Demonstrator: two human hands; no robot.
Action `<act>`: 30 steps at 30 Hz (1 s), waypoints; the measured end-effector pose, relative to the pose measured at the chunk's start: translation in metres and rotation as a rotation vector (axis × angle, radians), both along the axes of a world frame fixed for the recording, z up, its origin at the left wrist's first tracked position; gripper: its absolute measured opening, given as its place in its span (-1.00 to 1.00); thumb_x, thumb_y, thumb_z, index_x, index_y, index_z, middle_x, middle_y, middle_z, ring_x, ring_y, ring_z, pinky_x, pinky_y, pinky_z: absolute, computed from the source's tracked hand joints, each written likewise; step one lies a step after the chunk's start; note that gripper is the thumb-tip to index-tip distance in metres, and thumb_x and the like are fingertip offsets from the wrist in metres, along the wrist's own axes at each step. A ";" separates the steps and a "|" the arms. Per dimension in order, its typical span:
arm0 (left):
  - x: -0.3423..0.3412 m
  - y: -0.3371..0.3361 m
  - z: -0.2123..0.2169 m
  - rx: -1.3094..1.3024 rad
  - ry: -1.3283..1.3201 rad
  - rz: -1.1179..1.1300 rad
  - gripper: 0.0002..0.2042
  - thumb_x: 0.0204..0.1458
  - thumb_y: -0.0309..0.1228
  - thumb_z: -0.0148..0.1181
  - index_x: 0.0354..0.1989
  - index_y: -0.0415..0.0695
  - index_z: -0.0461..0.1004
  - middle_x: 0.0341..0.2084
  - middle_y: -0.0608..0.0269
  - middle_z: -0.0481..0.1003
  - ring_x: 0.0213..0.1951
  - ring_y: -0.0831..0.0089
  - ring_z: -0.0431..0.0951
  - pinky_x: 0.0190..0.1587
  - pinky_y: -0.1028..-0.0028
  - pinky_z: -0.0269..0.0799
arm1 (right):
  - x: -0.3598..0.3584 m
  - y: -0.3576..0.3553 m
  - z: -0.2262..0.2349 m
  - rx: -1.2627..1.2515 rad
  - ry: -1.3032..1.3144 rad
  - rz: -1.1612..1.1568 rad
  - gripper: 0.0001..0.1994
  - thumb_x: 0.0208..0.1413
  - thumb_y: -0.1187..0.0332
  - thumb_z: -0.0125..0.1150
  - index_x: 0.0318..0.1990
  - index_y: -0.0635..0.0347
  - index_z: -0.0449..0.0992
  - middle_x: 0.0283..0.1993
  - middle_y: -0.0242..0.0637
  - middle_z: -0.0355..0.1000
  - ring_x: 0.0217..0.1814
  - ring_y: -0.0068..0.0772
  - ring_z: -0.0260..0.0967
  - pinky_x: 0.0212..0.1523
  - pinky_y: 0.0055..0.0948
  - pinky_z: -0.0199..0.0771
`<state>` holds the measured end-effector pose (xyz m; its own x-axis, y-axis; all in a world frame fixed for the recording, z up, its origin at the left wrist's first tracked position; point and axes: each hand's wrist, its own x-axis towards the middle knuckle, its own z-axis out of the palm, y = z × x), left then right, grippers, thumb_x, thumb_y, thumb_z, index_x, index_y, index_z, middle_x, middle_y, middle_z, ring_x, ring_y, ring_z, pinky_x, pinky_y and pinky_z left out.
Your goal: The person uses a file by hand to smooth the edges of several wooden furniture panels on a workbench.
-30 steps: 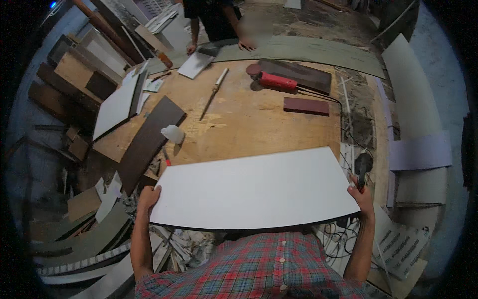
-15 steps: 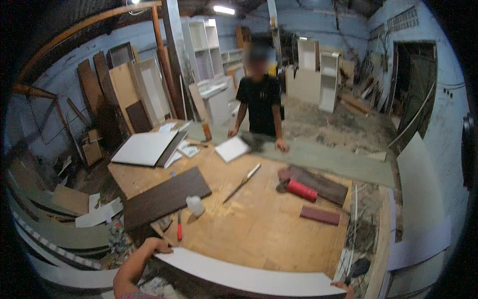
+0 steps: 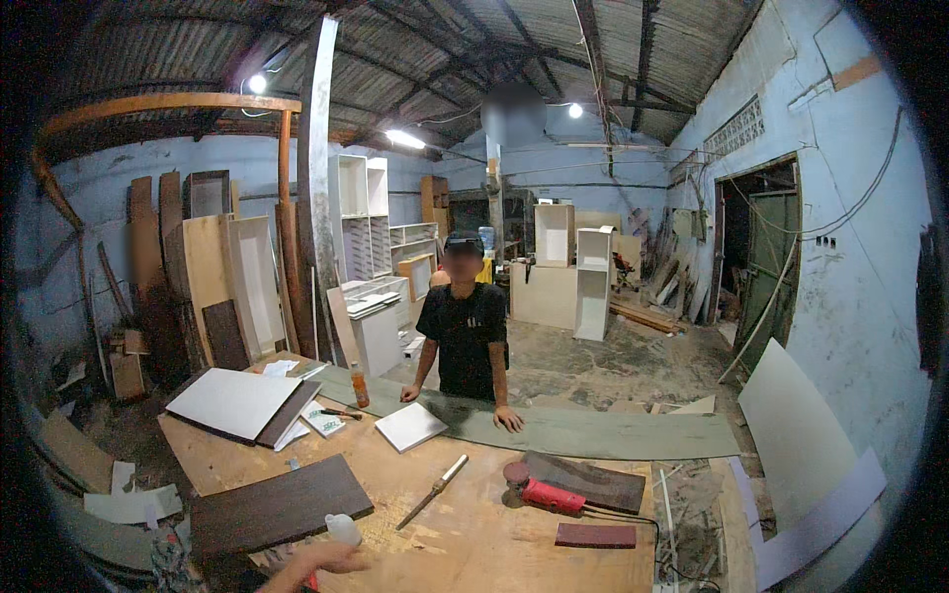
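My left hand [image 3: 331, 559] reaches in from the lower edge over the near left of the wooden worktable [image 3: 474, 539]. Its fingers are stretched out, and I see nothing in them. Just beyond it stands a small whitish plastic bottle [image 3: 343, 530]. A bit of a red handle [image 3: 312, 581] shows under the hand; most of that tool is hidden. Behind lies a dark brown board [image 3: 282, 502]. A long narrow tool with a pale handle and dark blade [image 3: 433, 491] rests mid-table. My right hand is out of view.
Across the table a person [image 3: 463, 336] leans with both hands on a greenish panel [image 3: 613, 432]. A corded red power tool [image 3: 552, 496] lies beside a dark board [image 3: 618, 484] and a reddish-brown block [image 3: 595, 536]. White panels [image 3: 232, 400] are stacked far left; an orange bottle [image 3: 359, 387] stands behind.
My view has tilted up. The long white board that both hands held at the near edge is out of view. My left hand has let go of it; my right hand has left the view.
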<state>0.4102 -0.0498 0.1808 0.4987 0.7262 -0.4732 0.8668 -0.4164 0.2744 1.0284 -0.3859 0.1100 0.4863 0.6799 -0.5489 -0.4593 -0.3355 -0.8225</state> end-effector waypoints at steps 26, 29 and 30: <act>0.459 -0.197 0.070 0.346 -0.205 -0.287 -0.65 0.05 -0.13 0.31 -0.23 -0.14 0.39 -0.45 -0.06 0.52 -0.34 -0.06 0.56 -0.31 0.14 0.41 | -0.050 -0.071 -0.132 -0.115 -0.492 0.018 -0.70 0.14 0.30 0.16 -0.04 0.29 0.50 -0.18 0.05 0.54 -0.15 0.00 0.50 -0.09 -0.16 0.44; 0.460 -0.199 0.076 0.305 -0.178 -0.234 -0.62 0.01 -0.16 0.36 -0.31 -0.18 0.34 -0.55 -0.12 0.46 -0.45 -0.10 0.50 -0.42 0.14 0.34 | -0.059 -0.068 -0.126 -0.171 -0.429 0.012 -0.71 0.24 0.28 0.13 -0.03 0.32 0.47 -0.12 0.10 0.51 -0.06 0.11 0.47 -0.05 -0.11 0.41; 0.465 -0.203 0.077 0.293 -0.121 -0.220 -0.62 0.01 -0.15 0.35 -0.29 -0.18 0.35 -0.54 -0.10 0.47 -0.42 -0.08 0.52 -0.38 0.14 0.36 | -0.052 -0.069 -0.113 -0.102 -0.436 0.021 -0.71 0.24 0.28 0.13 -0.02 0.32 0.45 -0.13 0.11 0.50 -0.06 0.13 0.47 -0.06 -0.10 0.41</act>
